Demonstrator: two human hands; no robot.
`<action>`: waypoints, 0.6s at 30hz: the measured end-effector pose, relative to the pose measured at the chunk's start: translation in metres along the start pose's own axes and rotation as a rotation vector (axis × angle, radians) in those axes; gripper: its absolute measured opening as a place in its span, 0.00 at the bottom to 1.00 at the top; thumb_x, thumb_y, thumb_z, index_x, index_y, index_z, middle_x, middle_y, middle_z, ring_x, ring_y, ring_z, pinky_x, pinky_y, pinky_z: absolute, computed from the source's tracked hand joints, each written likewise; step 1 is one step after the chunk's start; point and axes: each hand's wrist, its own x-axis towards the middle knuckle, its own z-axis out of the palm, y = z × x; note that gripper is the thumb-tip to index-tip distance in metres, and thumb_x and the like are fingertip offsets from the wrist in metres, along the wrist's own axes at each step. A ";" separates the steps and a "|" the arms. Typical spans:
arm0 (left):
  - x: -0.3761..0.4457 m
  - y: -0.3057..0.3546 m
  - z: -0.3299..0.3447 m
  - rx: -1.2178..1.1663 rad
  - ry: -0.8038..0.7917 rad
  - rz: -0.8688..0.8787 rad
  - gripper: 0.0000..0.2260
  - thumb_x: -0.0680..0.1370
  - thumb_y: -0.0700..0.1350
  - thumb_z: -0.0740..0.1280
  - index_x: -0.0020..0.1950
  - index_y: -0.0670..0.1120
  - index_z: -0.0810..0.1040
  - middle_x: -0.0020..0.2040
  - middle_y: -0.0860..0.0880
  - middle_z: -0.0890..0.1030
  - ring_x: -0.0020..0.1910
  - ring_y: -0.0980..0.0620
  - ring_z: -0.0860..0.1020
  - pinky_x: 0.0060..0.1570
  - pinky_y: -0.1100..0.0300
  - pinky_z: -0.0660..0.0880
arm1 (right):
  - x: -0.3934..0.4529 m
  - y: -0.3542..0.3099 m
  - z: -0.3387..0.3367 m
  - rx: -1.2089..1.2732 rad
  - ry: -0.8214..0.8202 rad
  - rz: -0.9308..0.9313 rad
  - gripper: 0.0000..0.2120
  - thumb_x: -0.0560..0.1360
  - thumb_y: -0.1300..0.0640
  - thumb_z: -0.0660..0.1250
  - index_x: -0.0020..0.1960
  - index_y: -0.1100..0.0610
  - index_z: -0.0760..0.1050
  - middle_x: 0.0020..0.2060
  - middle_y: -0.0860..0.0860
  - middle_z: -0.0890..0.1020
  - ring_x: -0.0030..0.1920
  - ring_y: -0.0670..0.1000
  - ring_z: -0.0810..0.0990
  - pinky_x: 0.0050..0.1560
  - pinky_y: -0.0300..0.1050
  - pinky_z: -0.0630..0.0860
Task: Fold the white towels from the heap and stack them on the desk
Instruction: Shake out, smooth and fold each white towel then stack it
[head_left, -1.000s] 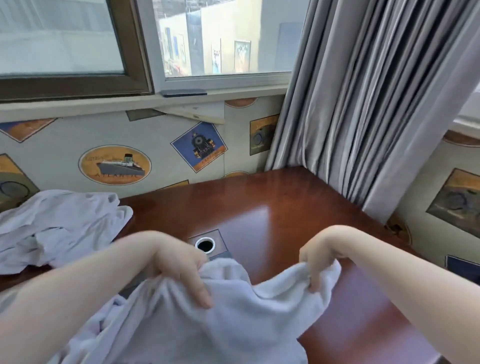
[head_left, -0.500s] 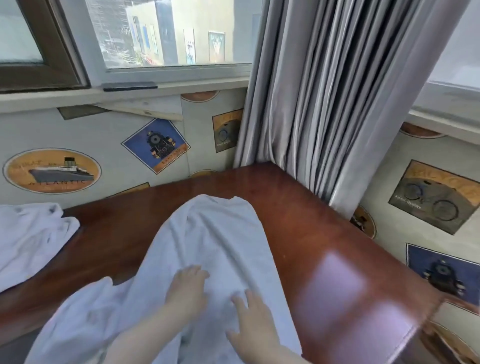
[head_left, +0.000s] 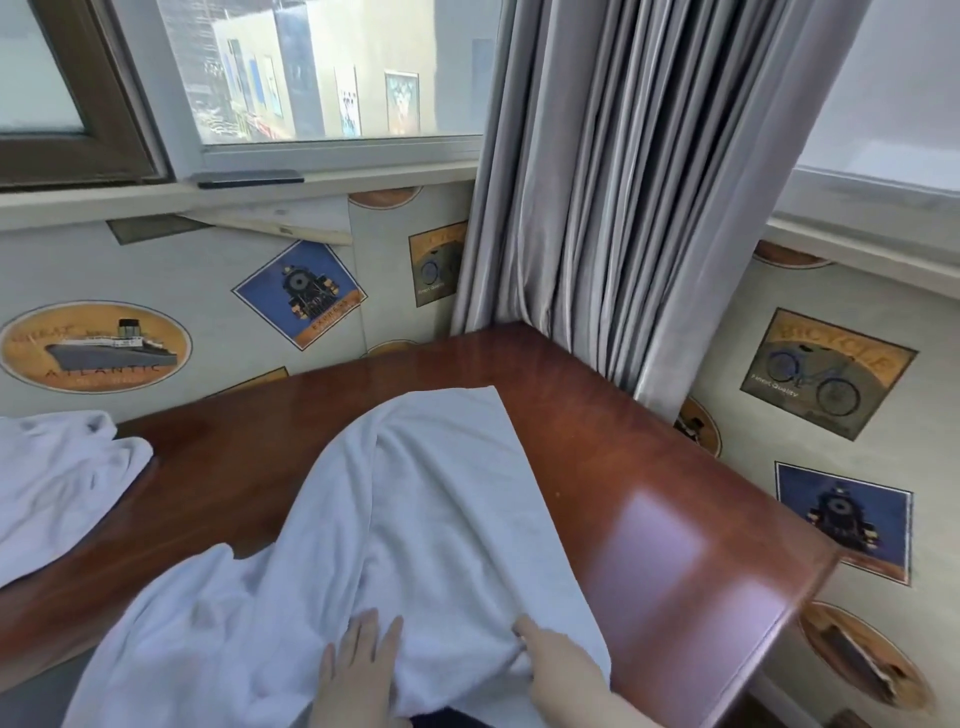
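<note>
**Towel laid out lengthwise, near end under both hands**

One white towel (head_left: 415, 519) is spread on the desk (head_left: 649, 493), its long axis running away from the person toward the curtain (head_left: 623, 182). The left hand (head_left: 358, 670) is pressed flat on the near end, fingers straight. The right hand (head_left: 561, 670) pinches a fold beside it. The heap (head_left: 57, 483) lies far left.

Behind the worktop you see a grey curtain (head_left: 613, 197) in the corner, a window (head_left: 322, 73) above, and wallpaper (head_left: 93, 345) with ship, train and bicycle pictures.
</note>
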 end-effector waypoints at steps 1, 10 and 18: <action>0.005 0.000 0.000 0.042 -0.014 -0.066 0.41 0.73 0.50 0.65 0.79 0.55 0.42 0.80 0.53 0.50 0.78 0.54 0.51 0.74 0.49 0.54 | -0.005 0.006 -0.014 -0.035 -0.022 0.009 0.21 0.77 0.58 0.56 0.68 0.44 0.68 0.66 0.50 0.73 0.66 0.52 0.73 0.64 0.43 0.68; -0.023 -0.002 -0.011 0.181 0.031 -0.092 0.39 0.76 0.35 0.60 0.80 0.55 0.43 0.77 0.47 0.30 0.77 0.45 0.33 0.75 0.53 0.43 | 0.005 0.063 -0.041 -0.603 0.129 0.074 0.18 0.79 0.58 0.54 0.67 0.51 0.69 0.65 0.51 0.70 0.65 0.54 0.68 0.62 0.48 0.64; -0.097 0.020 0.027 -0.127 0.485 -0.310 0.43 0.56 0.48 0.68 0.72 0.46 0.66 0.70 0.42 0.70 0.71 0.44 0.70 0.71 0.56 0.55 | -0.022 -0.093 0.039 0.139 -0.051 -0.533 0.14 0.78 0.55 0.57 0.60 0.50 0.76 0.57 0.46 0.77 0.61 0.48 0.73 0.59 0.41 0.67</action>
